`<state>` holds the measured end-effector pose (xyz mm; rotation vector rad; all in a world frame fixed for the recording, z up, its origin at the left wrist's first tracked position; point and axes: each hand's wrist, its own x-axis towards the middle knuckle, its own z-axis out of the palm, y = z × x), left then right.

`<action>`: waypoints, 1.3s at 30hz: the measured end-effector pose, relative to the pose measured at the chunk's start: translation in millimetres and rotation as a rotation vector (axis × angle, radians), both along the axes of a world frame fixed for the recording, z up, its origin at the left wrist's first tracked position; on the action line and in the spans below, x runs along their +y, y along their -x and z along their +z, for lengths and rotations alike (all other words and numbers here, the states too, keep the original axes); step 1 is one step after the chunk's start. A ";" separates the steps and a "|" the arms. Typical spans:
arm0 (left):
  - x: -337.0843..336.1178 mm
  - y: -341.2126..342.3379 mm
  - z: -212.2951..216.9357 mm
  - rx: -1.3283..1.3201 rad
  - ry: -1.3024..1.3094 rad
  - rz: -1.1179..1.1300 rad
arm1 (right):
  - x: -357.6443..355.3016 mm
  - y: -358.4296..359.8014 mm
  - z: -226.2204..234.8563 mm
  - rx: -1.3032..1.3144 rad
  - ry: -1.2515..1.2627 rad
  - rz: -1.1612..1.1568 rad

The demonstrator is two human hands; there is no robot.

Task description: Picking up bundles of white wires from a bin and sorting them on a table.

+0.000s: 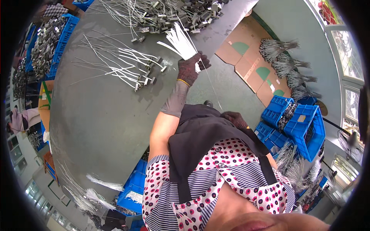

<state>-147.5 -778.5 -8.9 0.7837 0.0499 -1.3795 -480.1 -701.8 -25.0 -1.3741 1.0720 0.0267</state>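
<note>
My left hand (189, 70), in a dark knitted glove, is closed around a bundle of white tubes (180, 41) over the table's edge. The tubes fan out from the fist away from me. One long thin wire (211, 82) runs past that fist and down toward my body. Lower, beside my black apron (206, 127), is my right hand (235, 119) in a dark glove; its fingers are mostly hidden. Left of the bundle, several white-sleeved wires with small grey blocks (148, 73) lie spread on the grey table (104, 119).
A large heap of grey blocks with wires (181, 15) covers the table's far end. Flattened cardboard (250, 63) with wire bunches (287, 57) lies to the right, near stacked blue crates (304, 127). Another blue crate (133, 184) and white wire bundles (104, 183) are at the near left.
</note>
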 end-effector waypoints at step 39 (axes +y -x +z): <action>101.6 -74.1 23.0 -0.442 -0.177 0.382 | -40.1 -197.2 26.0 -0.471 -0.034 0.011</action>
